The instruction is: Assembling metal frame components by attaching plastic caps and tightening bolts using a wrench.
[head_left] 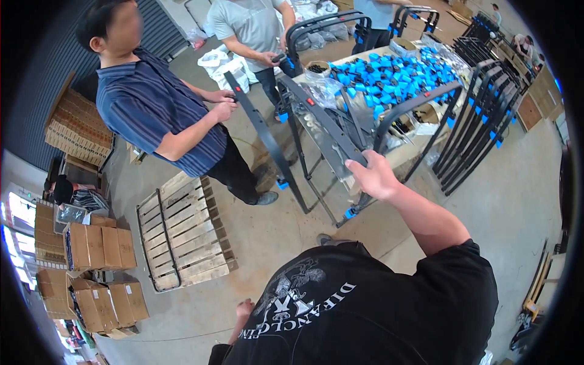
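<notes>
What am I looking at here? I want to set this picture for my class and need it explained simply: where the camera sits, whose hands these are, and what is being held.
The camera is worn on a person's head and looks down, so the black T-shirt at the bottom is the wearer's own. The wide lens bends straight edges. The right hand reaches forward and grips a bar of a black tubular metal frame with blue end caps. The left hand hangs low beside the body, apparently empty. Opposite, a person in a striped blue shirt holds the frame's other end. Behind it, a table carries a heap of small blue plastic parts. A pale wooden pallet and brown cardboard boxes sit on the concrete floor.
</notes>
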Tool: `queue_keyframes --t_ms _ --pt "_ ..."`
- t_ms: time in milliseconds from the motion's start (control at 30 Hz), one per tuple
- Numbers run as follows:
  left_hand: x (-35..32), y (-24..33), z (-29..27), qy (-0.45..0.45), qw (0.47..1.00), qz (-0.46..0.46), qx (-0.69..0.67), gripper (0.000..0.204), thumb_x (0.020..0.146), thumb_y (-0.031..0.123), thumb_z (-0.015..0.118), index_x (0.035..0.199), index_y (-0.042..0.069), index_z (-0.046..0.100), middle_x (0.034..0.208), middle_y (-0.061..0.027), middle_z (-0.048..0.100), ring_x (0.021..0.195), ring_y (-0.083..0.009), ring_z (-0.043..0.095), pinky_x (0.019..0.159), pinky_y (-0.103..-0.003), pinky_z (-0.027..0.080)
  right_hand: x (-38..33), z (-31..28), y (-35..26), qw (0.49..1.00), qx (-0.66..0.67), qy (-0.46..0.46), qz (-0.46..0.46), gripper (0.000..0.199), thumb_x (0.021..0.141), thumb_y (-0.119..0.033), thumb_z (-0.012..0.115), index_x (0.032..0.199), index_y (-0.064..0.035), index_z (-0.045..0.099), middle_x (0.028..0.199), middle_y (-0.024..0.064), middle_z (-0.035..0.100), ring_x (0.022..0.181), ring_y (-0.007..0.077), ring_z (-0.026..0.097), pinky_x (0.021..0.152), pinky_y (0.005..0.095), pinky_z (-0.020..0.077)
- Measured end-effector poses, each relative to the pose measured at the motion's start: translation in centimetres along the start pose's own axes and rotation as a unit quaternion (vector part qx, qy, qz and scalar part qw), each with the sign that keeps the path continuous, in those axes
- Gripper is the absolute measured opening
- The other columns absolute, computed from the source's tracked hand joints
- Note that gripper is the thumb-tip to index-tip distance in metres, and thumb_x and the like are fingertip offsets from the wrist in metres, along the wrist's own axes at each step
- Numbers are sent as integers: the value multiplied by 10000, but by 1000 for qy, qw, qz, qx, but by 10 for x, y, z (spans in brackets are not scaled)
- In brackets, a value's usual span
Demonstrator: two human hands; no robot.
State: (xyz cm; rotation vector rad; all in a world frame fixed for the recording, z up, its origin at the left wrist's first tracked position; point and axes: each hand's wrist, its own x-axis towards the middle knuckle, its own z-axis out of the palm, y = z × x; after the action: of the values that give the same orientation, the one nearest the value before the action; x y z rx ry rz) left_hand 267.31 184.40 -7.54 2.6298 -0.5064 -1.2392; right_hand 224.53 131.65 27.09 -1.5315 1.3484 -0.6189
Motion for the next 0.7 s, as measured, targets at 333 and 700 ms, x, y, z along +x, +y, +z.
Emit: queue_keyframes --t_ms 333,700 --pt "-24 98 97 -128 959 95 -237 146 951 201 596 986 59 600 775 -59 618 653 -169 597 561 -304 483 -172 -107 33 977 -206 46 26 342 741 -250 815 886 9 646 730 104 614 655 207 586 646 384 496" --pt "-187 349 37 -37 811 489 -319 258 924 152 716 1130 26 628 978 -14 617 890 -114 562 827 -271 478 -146 -226 85 933 -348 65 -70 290 642 -144 738 876 9 660 708 141 618 679 243 630 667 372 508"
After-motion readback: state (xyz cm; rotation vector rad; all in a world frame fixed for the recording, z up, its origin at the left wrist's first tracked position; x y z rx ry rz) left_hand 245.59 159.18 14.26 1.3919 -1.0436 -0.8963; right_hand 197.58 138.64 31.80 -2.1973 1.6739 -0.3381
